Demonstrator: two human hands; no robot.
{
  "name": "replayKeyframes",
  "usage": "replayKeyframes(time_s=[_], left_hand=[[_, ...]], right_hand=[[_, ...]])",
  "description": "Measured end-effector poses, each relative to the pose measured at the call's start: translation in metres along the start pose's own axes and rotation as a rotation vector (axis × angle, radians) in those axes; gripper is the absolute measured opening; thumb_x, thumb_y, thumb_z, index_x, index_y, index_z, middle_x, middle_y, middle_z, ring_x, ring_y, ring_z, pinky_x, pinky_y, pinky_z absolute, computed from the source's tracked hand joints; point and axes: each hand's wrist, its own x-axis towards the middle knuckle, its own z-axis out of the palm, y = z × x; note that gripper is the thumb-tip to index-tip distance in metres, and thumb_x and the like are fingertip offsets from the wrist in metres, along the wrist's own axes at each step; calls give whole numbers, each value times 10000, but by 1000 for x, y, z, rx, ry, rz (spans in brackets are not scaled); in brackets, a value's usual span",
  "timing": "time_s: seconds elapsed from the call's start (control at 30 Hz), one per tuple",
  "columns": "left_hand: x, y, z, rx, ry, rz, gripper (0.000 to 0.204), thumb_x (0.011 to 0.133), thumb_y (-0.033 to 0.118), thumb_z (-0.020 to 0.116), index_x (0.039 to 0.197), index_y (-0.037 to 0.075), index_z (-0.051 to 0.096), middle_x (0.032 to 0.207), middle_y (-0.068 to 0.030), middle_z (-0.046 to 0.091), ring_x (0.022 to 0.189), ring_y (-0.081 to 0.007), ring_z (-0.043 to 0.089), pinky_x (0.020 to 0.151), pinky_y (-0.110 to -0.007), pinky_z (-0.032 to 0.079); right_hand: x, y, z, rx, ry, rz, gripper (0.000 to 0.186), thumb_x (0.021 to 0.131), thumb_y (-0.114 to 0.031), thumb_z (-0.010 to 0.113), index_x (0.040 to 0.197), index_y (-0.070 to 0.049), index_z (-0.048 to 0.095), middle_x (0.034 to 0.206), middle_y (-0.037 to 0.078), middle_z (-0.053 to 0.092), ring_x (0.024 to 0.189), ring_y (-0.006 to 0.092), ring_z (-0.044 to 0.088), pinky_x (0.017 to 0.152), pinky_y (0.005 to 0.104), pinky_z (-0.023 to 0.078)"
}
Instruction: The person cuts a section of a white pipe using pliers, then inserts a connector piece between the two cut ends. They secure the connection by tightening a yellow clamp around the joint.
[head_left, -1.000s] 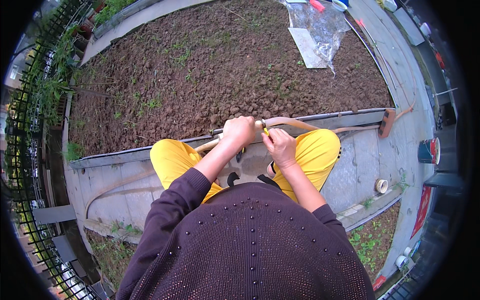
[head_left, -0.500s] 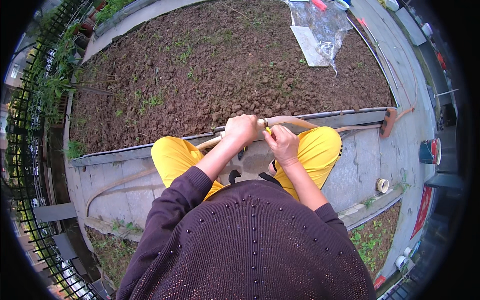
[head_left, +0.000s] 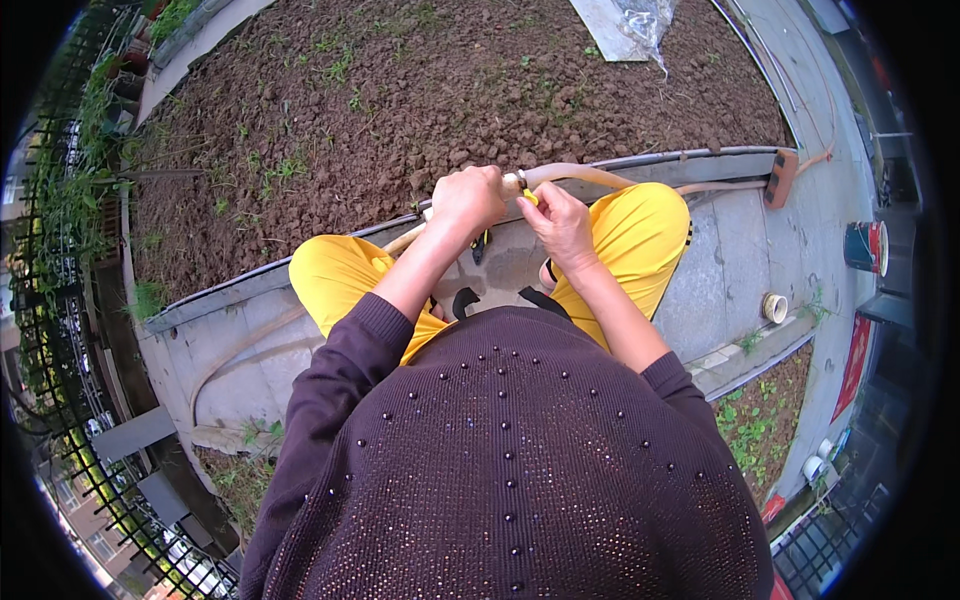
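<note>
A pale hose [head_left: 580,174] runs in front of me along the bed's edge. Around its end, at a joint, sits a metal hose clamp [head_left: 520,181]. My left hand [head_left: 468,202] is closed round the joint just left of the clamp, and covers most of it. My right hand [head_left: 558,228] pinches a small yellow piece [head_left: 530,197] at the clamp; it looks like a turning tab, though the fingers partly hide it. Below my hands, on the paving between my feet, lies a black and yellow tool [head_left: 481,246] whose kind I cannot make out.
Beyond a low kerb [head_left: 240,290] spreads a soil bed [head_left: 400,100] with weeds and a plastic sheet [head_left: 645,25]. To the right are a brick [head_left: 781,179] by the hose, a dark bucket [head_left: 865,247] and a tape roll [head_left: 774,308]. A black fence [head_left: 50,250] stands left.
My view has tipped downward, so the bed and my hands sit higher in the picture. Both hands keep their grips at the clamp, with the right fingers slightly shifted on the yellow piece.
</note>
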Motion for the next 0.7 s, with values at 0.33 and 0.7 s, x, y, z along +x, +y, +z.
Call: replayKeyframes(time_s=[0.33,0.7], left_hand=[[1,3,-3,1,8,14,278,803,291,688,958,61,694,898,-178,732,875,-349,722,782,-458,565],[2,0,1,9,-26,22,310,780,312,720,956,58,691,905,-182,731,886,-361,717,791,-468,562]], right_hand=[[-11,12,1,1484,-361,869,403,1028,-433,566,991,-38,638,756,-19,626,561,34,456,493,175,343],[-11,15,2,208,-135,225,382,1011,-423,576,886,-68,641,673,13,592,602,92,566,526,278,450]])
